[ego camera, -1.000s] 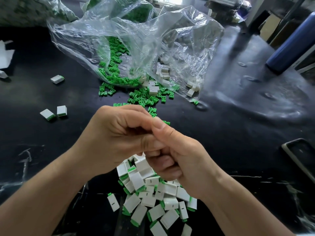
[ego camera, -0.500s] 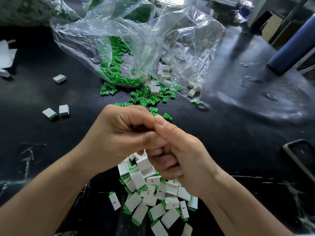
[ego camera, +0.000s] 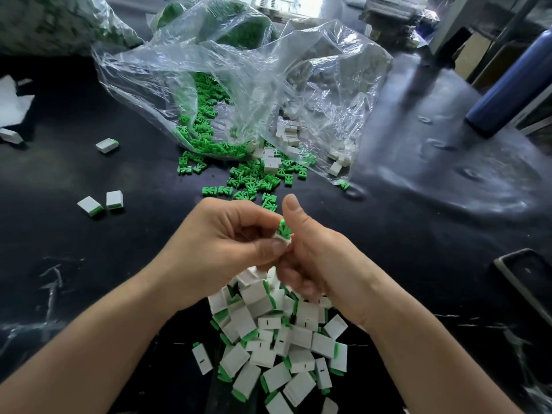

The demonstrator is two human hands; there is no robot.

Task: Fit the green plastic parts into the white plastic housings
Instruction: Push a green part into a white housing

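A small white housing (ego camera: 287, 241) with a green part (ego camera: 283, 230) sticking out of its top is held between my two hands above the table. My left hand (ego camera: 227, 234) pinches it with thumb and forefinger. My right hand (ego camera: 316, 258) lies against its other side, thumb raised straight, the other fingers curled underneath. Below the hands lies a pile of assembled white-and-green pieces (ego camera: 277, 339). Loose green parts (ego camera: 254, 180) spill from a clear plastic bag (ego camera: 239, 85), which also holds white housings (ego camera: 289, 132).
Three assembled pieces (ego camera: 100, 204) lie apart on the black table at the left. White paper (ego camera: 12, 103) sits at the far left edge. A blue bottle (ego camera: 507, 85) lies at the back right, and a dark flat tray (ego camera: 525, 279) is at the right edge.
My right thumb has lifted off the piece, so the green part and white housing now show between the hands. Both hands stayed above the pile.
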